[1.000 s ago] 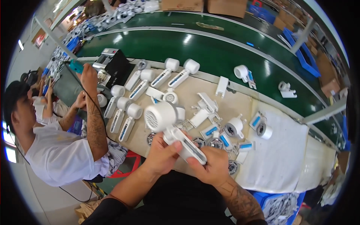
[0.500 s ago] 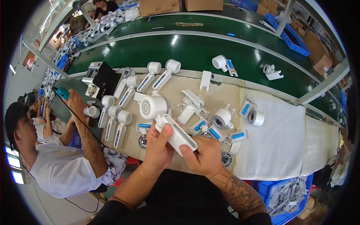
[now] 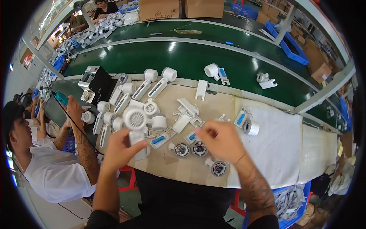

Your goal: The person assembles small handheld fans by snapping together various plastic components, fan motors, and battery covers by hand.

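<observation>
L hand (image 3: 120, 149) fingers were closed round the handle of a white plastic round-headed fan (image 3: 136, 119), head beyond fingertips, over the beige table's (image 3: 160, 164) near L side. R hand (image 3: 225, 143) fingers curled nr a blue cylindrical cell (image 3: 191, 137); couldn't tell if gripping. Brown cardboard carton (image 3: 159, 7) bore dark print. Blue plastic bin (image 3: 306, 196) held grey-white pcs (image 3: 288, 204).

1. The head camera is looking down from the wearer's head, facing forward across the desk (image 3: 219, 105) to a green conveyor (image 3: 152, 55).
2. Its fisheye is viewing the left hand (image 3: 121, 148) and right hand (image 3: 224, 143) closely.
</observation>
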{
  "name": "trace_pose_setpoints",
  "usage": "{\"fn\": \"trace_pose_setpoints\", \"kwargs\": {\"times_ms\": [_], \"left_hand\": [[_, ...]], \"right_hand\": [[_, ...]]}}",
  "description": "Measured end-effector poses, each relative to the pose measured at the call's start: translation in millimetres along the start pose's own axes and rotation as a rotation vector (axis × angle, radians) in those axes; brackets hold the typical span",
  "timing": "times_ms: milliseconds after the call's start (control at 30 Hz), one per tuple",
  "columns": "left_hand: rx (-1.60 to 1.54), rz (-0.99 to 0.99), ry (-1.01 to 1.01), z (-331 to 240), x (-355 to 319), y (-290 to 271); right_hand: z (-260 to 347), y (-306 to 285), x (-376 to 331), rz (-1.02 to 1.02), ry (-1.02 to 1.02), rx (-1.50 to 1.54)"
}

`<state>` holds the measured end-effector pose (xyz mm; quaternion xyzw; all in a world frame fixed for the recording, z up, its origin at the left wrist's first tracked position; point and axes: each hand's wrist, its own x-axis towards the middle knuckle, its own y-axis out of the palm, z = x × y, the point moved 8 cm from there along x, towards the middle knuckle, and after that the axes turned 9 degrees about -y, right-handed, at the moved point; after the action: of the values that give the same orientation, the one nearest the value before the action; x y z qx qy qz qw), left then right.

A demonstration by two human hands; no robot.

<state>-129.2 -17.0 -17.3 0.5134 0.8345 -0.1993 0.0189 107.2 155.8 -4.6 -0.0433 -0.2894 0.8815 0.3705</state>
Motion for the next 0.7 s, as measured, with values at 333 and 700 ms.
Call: {"fn": "trace_pose_setpoints", "kwargs": {"times_ms": [333, 700], "left_hand": [[0.429, -0.071, -0.098, 83, -69, -64], [0.651, -0.387, -0.118, 95, -36, -80]], "right_hand": [[-96, -30, 188, -0.121, -0.165, -0.857], [-120, -14, 213, -0.206, -0.180, -0.750]]}}
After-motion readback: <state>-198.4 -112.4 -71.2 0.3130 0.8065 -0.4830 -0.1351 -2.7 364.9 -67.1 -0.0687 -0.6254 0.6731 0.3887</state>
